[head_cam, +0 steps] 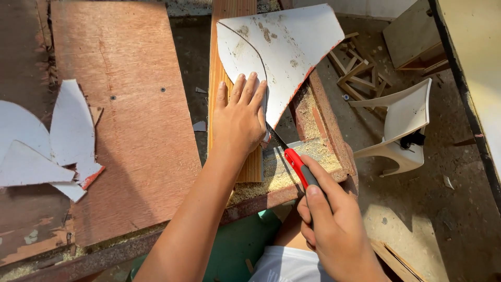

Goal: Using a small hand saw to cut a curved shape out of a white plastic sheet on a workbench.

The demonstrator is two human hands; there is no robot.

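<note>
My left hand lies flat, fingers together, on a white laminated board piece that rests across a wooden plank and a sawdust-covered frame. A curved pencil line runs over the white piece. My right hand grips the red and black handle of a saw. Its thin blade enters the white piece just right of my left hand, partly hidden under it.
Several white offcuts lie on the brown plywood sheet at the left. A white plastic chair and a small wooden frame stand on the dusty floor at the right. Sawdust covers the frame's top.
</note>
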